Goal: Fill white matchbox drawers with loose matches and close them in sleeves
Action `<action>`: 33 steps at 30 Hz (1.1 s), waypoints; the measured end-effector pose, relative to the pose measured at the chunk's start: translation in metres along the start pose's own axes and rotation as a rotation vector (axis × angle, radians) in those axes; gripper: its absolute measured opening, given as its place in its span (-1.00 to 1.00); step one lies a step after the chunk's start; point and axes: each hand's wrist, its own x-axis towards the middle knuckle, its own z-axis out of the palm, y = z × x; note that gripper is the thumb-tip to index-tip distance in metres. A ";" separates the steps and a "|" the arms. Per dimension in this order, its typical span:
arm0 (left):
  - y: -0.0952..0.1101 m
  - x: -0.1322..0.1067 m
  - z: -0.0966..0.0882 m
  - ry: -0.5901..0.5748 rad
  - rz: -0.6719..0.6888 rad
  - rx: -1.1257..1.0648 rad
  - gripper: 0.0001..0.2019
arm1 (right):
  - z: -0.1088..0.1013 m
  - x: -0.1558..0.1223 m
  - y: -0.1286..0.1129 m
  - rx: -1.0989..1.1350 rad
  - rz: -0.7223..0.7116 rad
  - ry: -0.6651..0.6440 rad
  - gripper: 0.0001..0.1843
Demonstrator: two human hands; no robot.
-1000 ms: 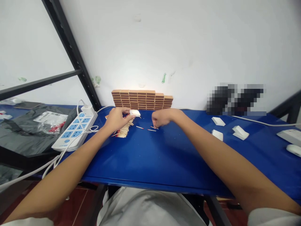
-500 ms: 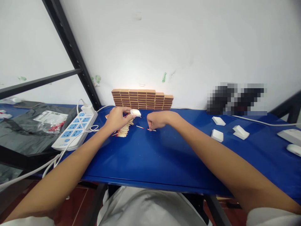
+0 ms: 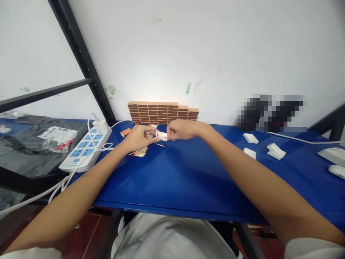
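Over the blue table, my left hand (image 3: 141,138) is closed on a small white matchbox tray (image 3: 162,135), with red match heads showing inside. My right hand (image 3: 181,130) is closed in a pinch at the tray's right end. A match (image 3: 173,140) pokes out a little below its fingers, mostly hidden. One loose match (image 3: 160,145) lies on the table just under the tray. Partly behind my left hand is a pile of matches (image 3: 140,153). An orange-brown matchbox cover (image 3: 125,132) lies left of that hand.
Stacked matchboxes (image 3: 158,112) stand against the wall. Several white trays, one here (image 3: 276,151), lie at the right. On the left are a power strip (image 3: 85,147) with cables and a dark plastic bag (image 3: 24,151). A black metal frame (image 3: 81,50) rises at the left.
My right hand has lifted from the tabletop up to the tray, and a match that lay at its fingers has gone from there. My left hand has shifted right and tilted the tray.
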 end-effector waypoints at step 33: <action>-0.006 0.003 -0.012 0.389 -0.076 0.164 -0.62 | 0.071 0.067 0.021 0.123 0.280 0.518 -0.83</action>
